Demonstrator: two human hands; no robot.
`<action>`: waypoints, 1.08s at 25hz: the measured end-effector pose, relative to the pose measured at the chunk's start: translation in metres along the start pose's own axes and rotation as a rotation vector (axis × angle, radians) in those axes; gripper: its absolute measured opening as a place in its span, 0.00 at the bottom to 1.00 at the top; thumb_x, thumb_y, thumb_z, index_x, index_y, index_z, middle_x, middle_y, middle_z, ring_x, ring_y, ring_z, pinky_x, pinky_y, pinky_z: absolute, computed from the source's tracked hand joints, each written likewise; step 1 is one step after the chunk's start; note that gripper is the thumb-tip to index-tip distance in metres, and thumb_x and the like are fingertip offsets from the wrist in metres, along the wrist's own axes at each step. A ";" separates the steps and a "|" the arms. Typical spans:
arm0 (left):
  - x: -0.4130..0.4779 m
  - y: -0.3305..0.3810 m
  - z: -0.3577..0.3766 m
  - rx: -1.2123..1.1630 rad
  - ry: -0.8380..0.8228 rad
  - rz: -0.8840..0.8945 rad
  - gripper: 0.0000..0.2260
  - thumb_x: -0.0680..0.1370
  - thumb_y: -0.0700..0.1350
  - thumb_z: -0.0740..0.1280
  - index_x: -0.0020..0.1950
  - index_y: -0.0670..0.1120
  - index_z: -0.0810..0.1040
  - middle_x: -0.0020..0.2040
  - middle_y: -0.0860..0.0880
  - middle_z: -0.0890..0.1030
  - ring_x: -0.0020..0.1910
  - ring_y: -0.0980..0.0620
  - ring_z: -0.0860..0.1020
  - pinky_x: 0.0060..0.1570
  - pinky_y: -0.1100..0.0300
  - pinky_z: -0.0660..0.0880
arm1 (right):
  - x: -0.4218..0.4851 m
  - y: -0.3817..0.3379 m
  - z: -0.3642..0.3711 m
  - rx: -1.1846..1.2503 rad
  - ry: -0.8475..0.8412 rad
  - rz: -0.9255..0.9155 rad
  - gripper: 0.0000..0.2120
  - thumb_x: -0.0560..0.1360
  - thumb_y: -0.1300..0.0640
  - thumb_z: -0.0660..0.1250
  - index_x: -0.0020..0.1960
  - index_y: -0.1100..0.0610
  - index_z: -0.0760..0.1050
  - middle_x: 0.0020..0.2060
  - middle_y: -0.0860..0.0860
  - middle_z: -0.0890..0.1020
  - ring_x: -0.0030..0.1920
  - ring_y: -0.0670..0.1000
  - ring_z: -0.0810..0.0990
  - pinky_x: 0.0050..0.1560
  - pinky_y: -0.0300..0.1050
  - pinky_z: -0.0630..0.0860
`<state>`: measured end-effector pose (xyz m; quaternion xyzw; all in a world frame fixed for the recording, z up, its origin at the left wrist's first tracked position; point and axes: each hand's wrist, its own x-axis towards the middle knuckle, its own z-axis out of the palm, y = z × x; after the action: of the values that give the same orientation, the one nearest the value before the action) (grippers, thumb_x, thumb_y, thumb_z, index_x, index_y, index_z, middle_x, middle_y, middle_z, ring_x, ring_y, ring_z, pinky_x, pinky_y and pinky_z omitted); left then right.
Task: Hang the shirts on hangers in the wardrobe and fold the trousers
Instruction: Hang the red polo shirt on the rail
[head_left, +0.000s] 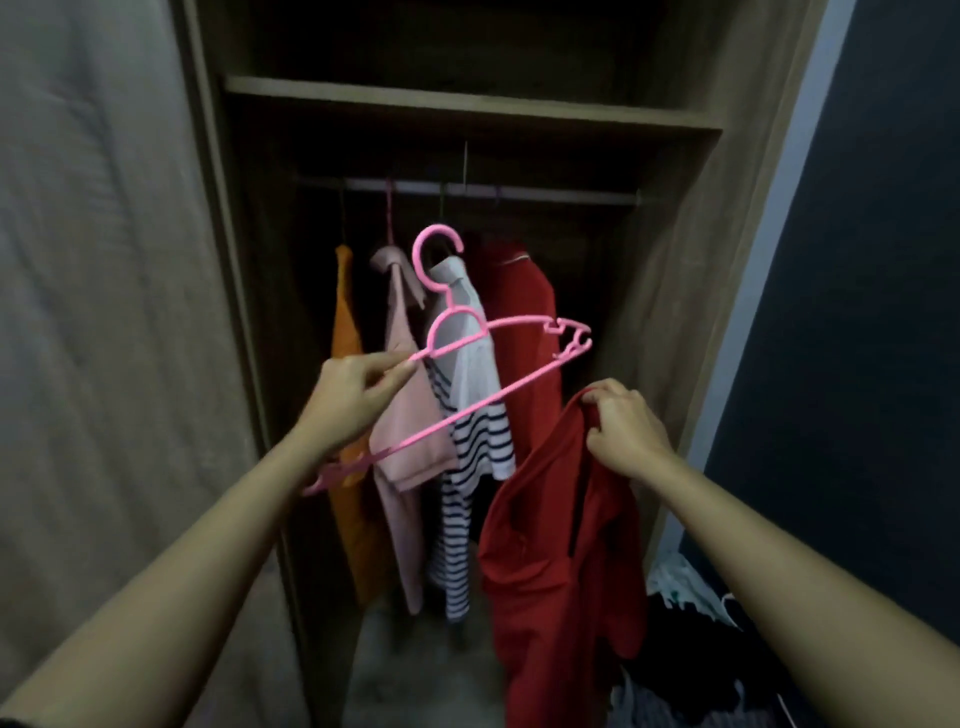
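My left hand (353, 400) pinches a pink plastic hanger (493, 384) by its upper arm, holding it tilted in front of the open wardrobe. My right hand (623, 426) grips the top edge of a red shirt (550, 561), which hangs down limp below it, just right of the hanger's lower bar. On the wardrobe rail (519, 189) hang an orange garment (345, 332), a pale pink shirt (410, 426), a white top with dark stripes (472, 415) and a red garment (524, 322).
A wooden shelf (467, 104) runs above the rail. A pale curtain or door panel (104, 312) fills the left. A dark blue wall (857, 260) stands at the right, with a heap of dark and patterned clothes (685, 649) at the lower right.
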<state>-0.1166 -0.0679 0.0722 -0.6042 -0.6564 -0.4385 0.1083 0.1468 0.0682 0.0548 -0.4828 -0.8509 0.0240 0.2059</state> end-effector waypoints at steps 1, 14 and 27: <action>-0.019 -0.013 -0.014 -0.031 -0.045 -0.005 0.10 0.77 0.51 0.65 0.56 0.54 0.82 0.49 0.54 0.85 0.46 0.68 0.78 0.46 0.65 0.72 | -0.002 0.001 0.003 0.001 -0.034 0.037 0.22 0.70 0.64 0.62 0.65 0.57 0.72 0.67 0.50 0.69 0.63 0.58 0.70 0.61 0.52 0.72; -0.127 -0.020 -0.006 -0.219 -0.112 0.134 0.24 0.74 0.63 0.61 0.54 0.47 0.83 0.50 0.60 0.83 0.45 0.78 0.74 0.44 0.78 0.70 | -0.069 -0.105 0.009 -0.066 0.026 -0.350 0.24 0.69 0.61 0.60 0.65 0.52 0.69 0.67 0.43 0.69 0.57 0.55 0.70 0.55 0.51 0.72; -0.168 0.051 0.027 0.056 0.455 0.131 0.10 0.69 0.45 0.65 0.48 0.49 0.81 0.55 0.44 0.72 0.52 0.45 0.70 0.49 0.53 0.65 | -0.052 -0.117 -0.019 -0.233 0.628 -0.559 0.28 0.79 0.39 0.46 0.35 0.54 0.74 0.26 0.52 0.80 0.27 0.57 0.79 0.23 0.40 0.59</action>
<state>-0.0198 -0.1720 -0.0335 -0.5279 -0.5866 -0.5369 0.2982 0.0821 -0.0408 0.0834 -0.2380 -0.8419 -0.2768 0.3974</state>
